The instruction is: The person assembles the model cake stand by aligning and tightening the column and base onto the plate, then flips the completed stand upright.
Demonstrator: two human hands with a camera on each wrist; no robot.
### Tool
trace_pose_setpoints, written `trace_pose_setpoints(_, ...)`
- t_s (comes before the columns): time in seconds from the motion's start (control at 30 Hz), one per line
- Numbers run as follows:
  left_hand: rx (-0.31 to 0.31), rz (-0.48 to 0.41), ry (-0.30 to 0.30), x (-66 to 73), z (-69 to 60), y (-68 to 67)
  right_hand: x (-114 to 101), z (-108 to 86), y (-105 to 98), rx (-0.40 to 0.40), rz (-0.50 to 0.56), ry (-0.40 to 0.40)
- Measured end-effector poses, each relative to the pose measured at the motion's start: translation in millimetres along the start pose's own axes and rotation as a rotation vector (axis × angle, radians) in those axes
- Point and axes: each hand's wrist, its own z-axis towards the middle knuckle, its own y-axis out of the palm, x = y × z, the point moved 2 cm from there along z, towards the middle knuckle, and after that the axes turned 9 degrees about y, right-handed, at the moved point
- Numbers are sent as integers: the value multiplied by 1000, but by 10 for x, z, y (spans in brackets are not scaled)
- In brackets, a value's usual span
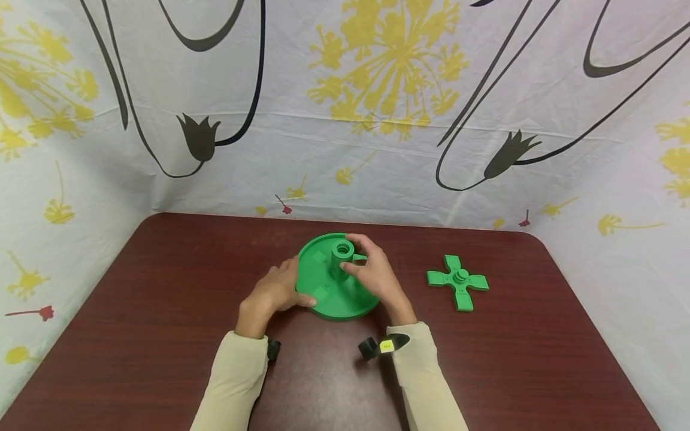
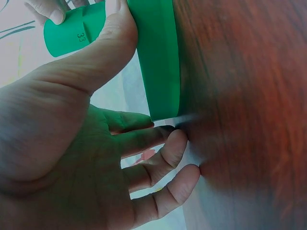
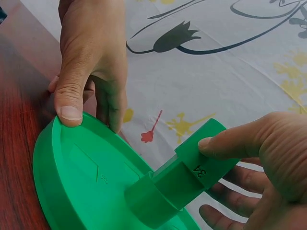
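A round green tray point(image 1: 345, 308) with a raised rim rests on the table. From its inner surface rises a short green collar point(image 3: 144, 199), and a hollow green cylinder point(image 1: 338, 266) stands upright in it, marked 34 in the right wrist view. My left hand point(image 1: 276, 288) grips the tray's left edge, thumb over the rim and fingers along the outside. With my right hand point(image 1: 376, 274) I pinch the cylinder, the thumb on its near side and fingers behind. The left wrist view shows the number 33 on the cylinder point(image 2: 72, 36); the collar's inside is hidden.
A green cross-shaped piece point(image 1: 457, 281) with a threaded stub at its middle lies on the dark wooden table point(image 1: 178, 311), right of the tray. Behind and beside the table hangs a white patterned cloth point(image 1: 323, 155).
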Motion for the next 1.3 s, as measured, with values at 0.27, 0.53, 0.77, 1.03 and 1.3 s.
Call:
trace_pose_setpoints(0.27,-7,6,-12,-6,9,-5,-3,2,5,-37,17,-15)
trace_pose_setpoints(0.53,-9,22,-13,-8,24,-8,5,19,13,-22,0,-7)
trace_pose_setpoints(0.77,-6,20,-4,-7,24,-7,-3,8,18,2,-10,7)
trace_pose_setpoints(1.03,-8,12,-8,0,15,-6,1,4,6,-25,-8,5)
trace_pose_setpoints(1.3,-7,8,-12,5,7,2,14,2,5,-8,-18,-3)
